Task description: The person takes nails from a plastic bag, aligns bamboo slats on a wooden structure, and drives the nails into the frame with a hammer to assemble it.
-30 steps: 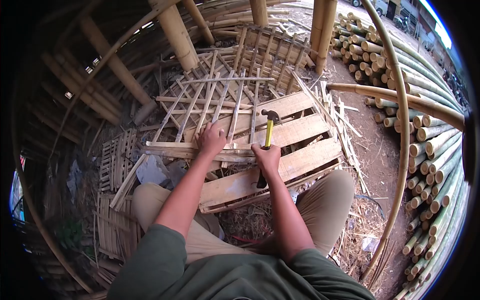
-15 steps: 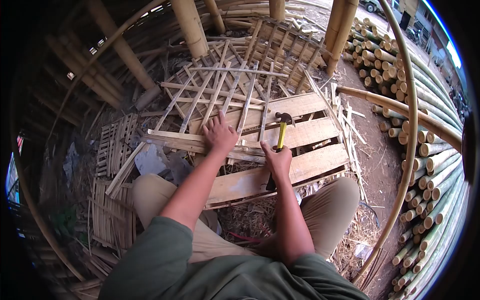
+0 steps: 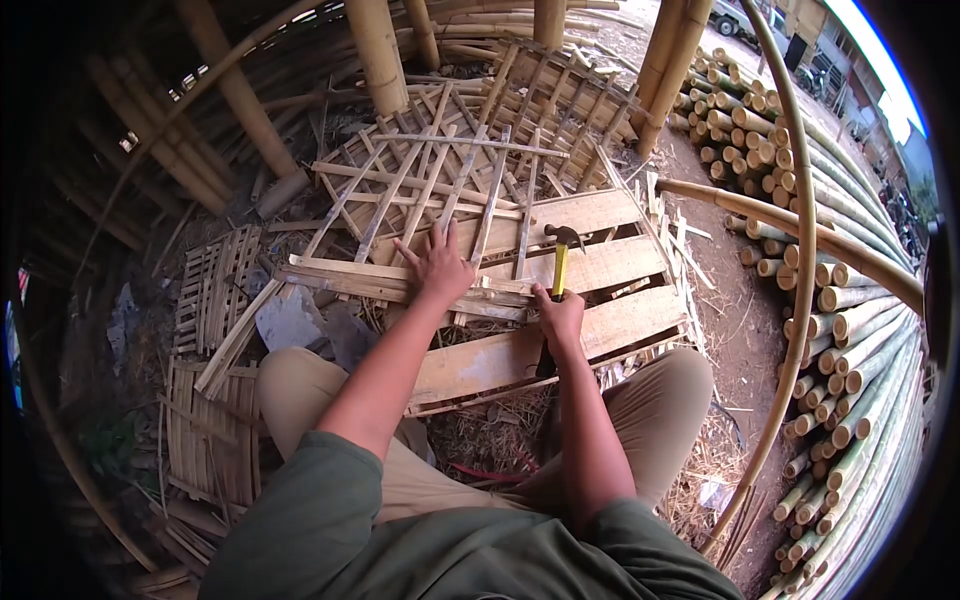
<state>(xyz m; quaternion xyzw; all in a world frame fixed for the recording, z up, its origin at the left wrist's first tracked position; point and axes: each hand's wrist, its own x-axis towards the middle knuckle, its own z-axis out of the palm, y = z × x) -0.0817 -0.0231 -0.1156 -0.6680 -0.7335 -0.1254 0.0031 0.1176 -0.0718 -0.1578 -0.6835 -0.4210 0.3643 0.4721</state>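
My right hand (image 3: 563,318) is wrapped round a claw hammer (image 3: 560,270) with a yellow and black handle, its head pointing away from me. My left hand (image 3: 443,268) lies with fingers spread on the near end of a lattice of bamboo strips (image 3: 430,190). Below that hand, a bundle of strips (image 3: 350,275) runs crosswise along the lattice's near edge. Lattice and strips rest partly on a low platform of wooden planks (image 3: 470,370) in front of my knees. The strips right under my left palm are hidden.
Stacked bamboo poles (image 3: 840,350) fill the right side. A thick bamboo rail (image 3: 790,225) juts in from there, and a thin curved pole (image 3: 803,300) stands nearer. Upright bamboo posts (image 3: 377,60) rise behind the lattice. Slatted panels (image 3: 215,420) lie at left; shavings cover the ground.
My left hand's fingers have spread wider on the lattice. The right hand keeps its hold on the hammer in nearly the same place. The whole view has shifted slightly.
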